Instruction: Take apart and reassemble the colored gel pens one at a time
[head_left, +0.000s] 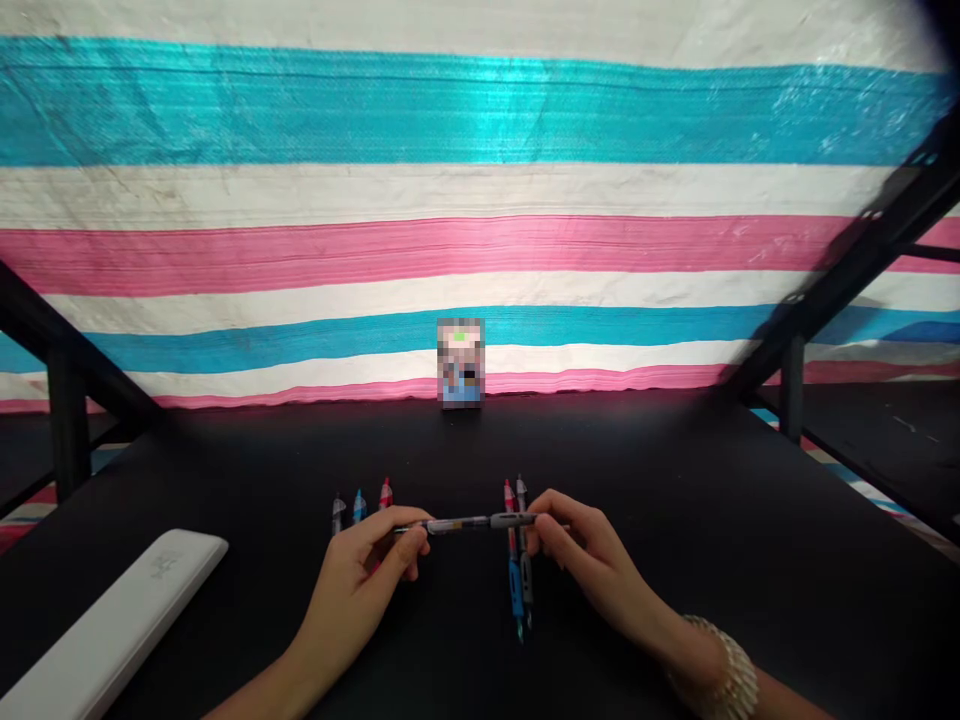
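A slim pen [465, 524] with a clear barrel and grey grip is held level between my hands. My left hand [367, 565] pinches one end, and the fingertips of my right hand [589, 555] close on the grey end. Under the right fingertips, two pens lie side by side: one with a red tip and blue grip [514, 580], the other grey [526, 575]. Behind my left hand, the ends of a dark pen [338, 513], a blue pen [359, 505] and a red pen [385, 493] stick out; their other ends are hidden by the hand.
On the black table [285, 450] a long white box-like case [120, 625] lies at the left front. A small pixelated box [461, 365] stands at the back edge before a striped sheet [375, 250]. Black metal frames [791, 385] rise at both sides.
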